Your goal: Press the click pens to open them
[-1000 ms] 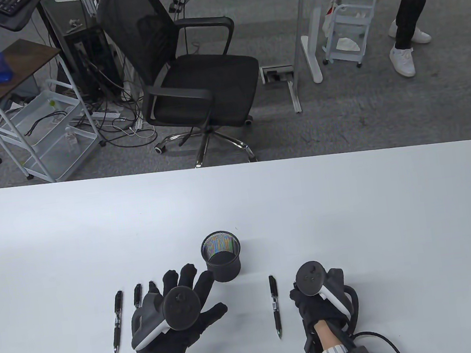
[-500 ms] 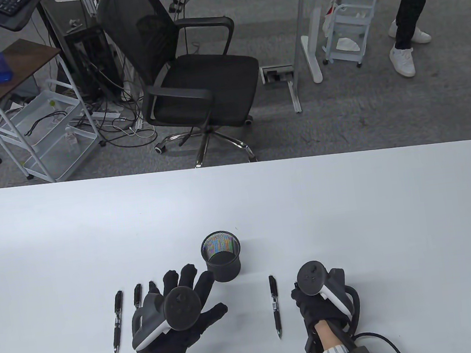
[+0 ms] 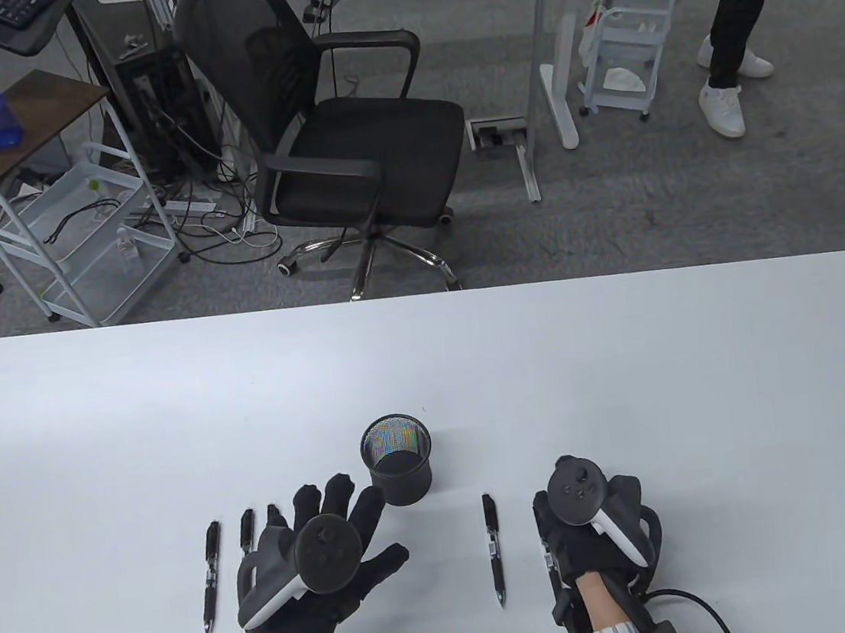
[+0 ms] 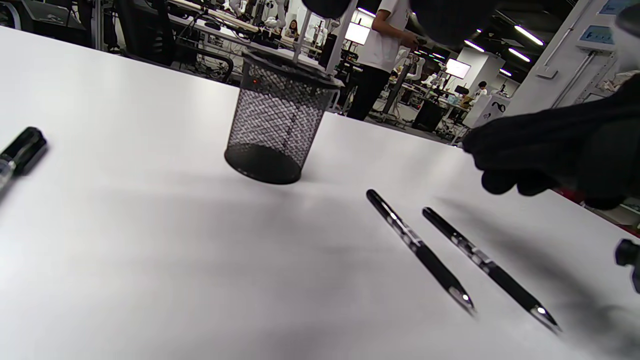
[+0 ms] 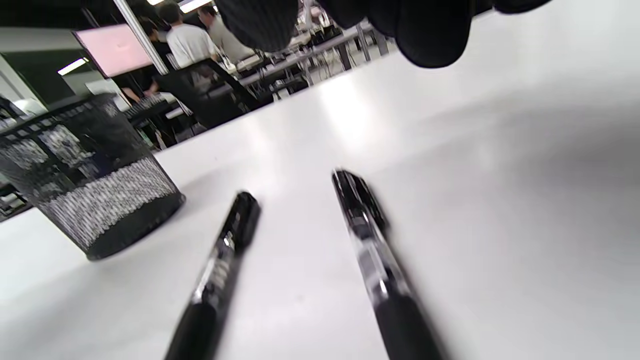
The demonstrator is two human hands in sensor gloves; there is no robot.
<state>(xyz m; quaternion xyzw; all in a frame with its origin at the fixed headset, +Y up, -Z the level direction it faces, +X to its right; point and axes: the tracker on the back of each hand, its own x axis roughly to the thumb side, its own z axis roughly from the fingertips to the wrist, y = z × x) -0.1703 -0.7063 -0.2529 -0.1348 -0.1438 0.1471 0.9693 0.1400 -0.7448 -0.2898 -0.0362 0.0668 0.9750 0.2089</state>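
Observation:
Several black click pens lie on the white table. One pen lies left of my left hand, which rests flat with fingers spread and partly covers two more pens. Another pen lies between the hands. My right hand holds nothing; in the right wrist view its fingertips hang above a further pen without touching it, beside the middle pen. The left wrist view shows these two pens side by side.
A black mesh pen cup stands upright just beyond my left fingertips and looks empty. It also shows in the left wrist view and the right wrist view. An office chair stands beyond the table's far edge.
My right hand has shifted a little to the right and away from me. My left hand and the pens have not moved.

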